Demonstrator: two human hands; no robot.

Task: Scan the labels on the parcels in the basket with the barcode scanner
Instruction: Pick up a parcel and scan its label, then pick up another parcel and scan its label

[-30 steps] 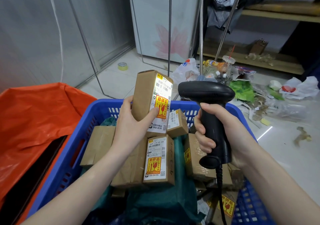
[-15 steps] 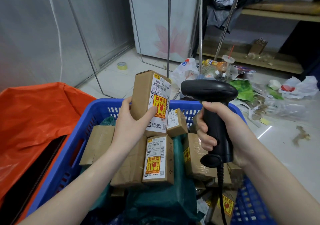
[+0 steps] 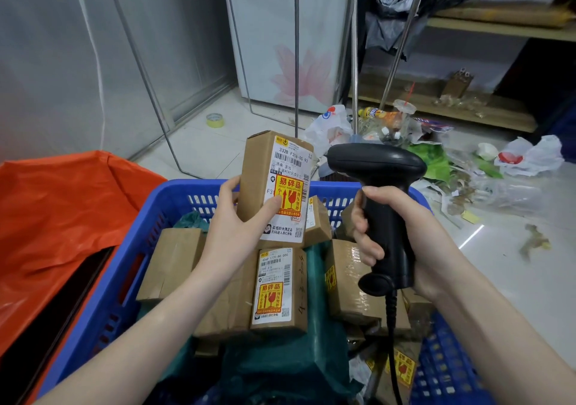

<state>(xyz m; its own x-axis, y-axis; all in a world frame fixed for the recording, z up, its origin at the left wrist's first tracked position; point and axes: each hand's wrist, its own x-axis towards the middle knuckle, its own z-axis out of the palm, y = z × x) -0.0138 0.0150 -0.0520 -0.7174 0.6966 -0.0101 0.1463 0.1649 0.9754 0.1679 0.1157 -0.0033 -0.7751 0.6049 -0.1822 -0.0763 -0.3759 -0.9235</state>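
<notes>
My left hand [image 3: 237,220] holds a tall brown cardboard parcel [image 3: 265,167] upright above the blue plastic basket [image 3: 103,283]. Its white label with a barcode and a yellow-red fragile sticker faces right. My right hand [image 3: 402,233] grips the handle of a black barcode scanner [image 3: 377,167], whose head sits just right of the label and points left at it. The scanner's cable hangs down into the basket. Several more brown parcels lie in the basket, one [image 3: 277,289] with its label up, on green plastic bags [image 3: 280,370].
An orange plastic sheet [image 3: 53,217] lies left of the basket. Litter and plastic bags [image 3: 436,155] cover the floor at the right. Thin metal rods [image 3: 296,49] stand behind the basket, with a roll of tape [image 3: 215,120] on the floor and wooden shelves at the back right.
The bright scan light on the held parcel's label a second ago has gone. The scanner has shifted slightly right and the parcel has stayed almost still.
</notes>
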